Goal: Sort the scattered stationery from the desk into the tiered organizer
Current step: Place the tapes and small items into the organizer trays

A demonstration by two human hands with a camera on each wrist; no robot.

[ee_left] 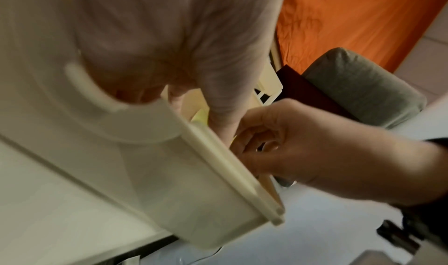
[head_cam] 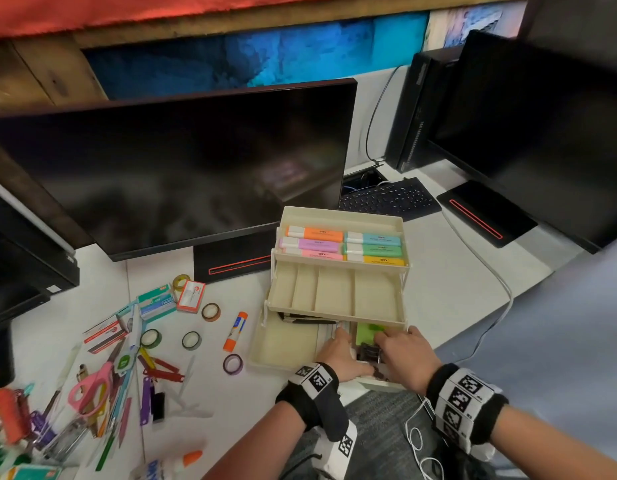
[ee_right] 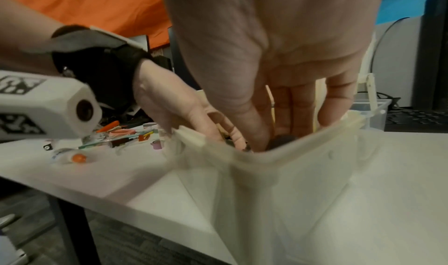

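Note:
The cream tiered organizer stands open on the desk. Its top tier holds pastel highlighters, and its middle tier is bare. Both hands reach into the bottom tier's right compartments. My left hand has straight fingers lying over a divider there. My right hand curls its thumb and fingers around black binder clips, next to a green pad. In the left wrist view, my right hand pinches beside the organizer wall. In the right wrist view, the tray wall hides the fingertips of my right hand and left hand.
Loose stationery lies on the left of the desk: pink scissors, a glue stick, tape rolls, staple boxes and pens. A dark monitor stands behind, a keyboard to the right. The organizer sits at the desk's front edge.

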